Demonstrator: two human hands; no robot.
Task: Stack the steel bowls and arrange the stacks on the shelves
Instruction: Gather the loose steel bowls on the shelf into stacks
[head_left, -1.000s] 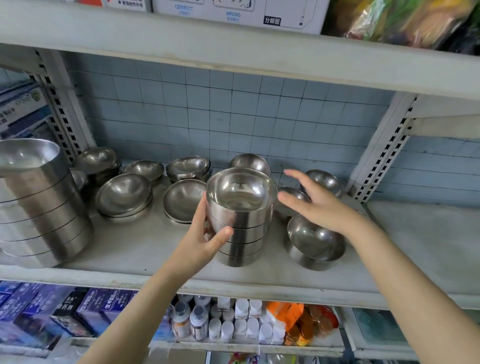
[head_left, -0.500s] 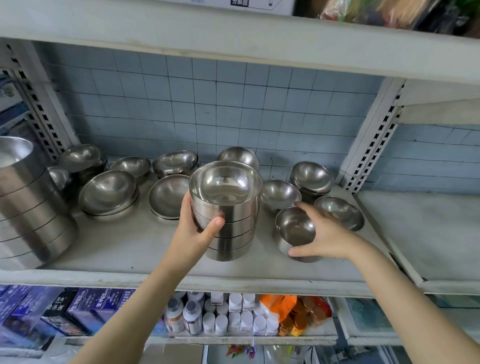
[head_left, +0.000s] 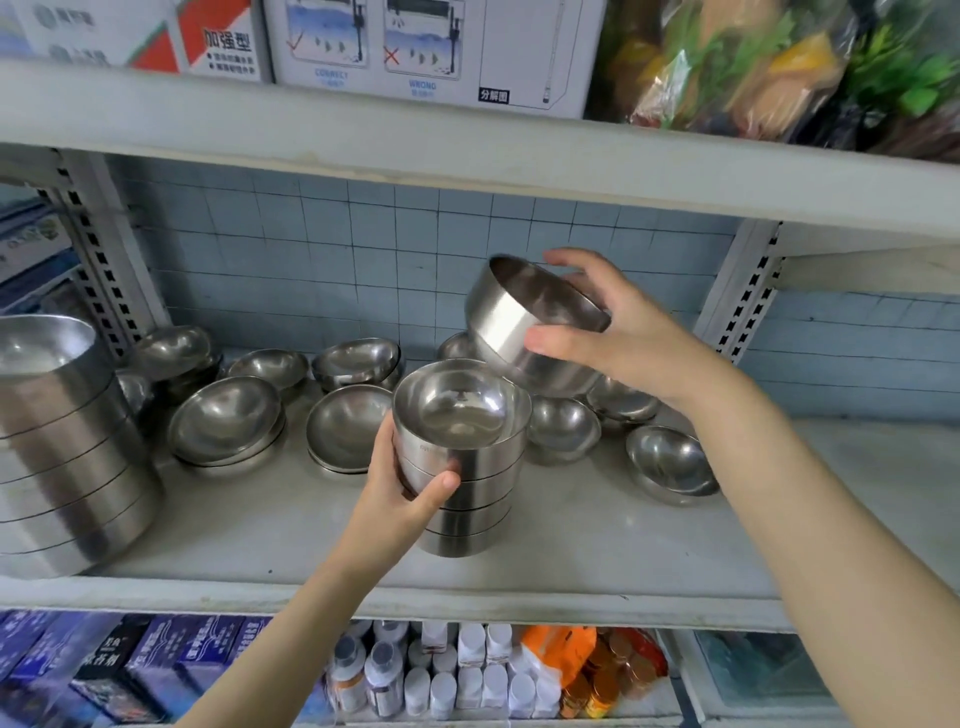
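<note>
Soft even daylight; edges bowed, slightly blurred.

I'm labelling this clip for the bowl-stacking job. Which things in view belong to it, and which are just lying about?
Part of the job:
- raised bowl in right hand
- bowl stack held by left hand
- loose bowls
- big stack
- shelf

Lying about:
- cartons
- white bottles
- blue boxes

Bare shelf (head_left: 857, 467) right of loose bowls (head_left: 670, 462)
</note>
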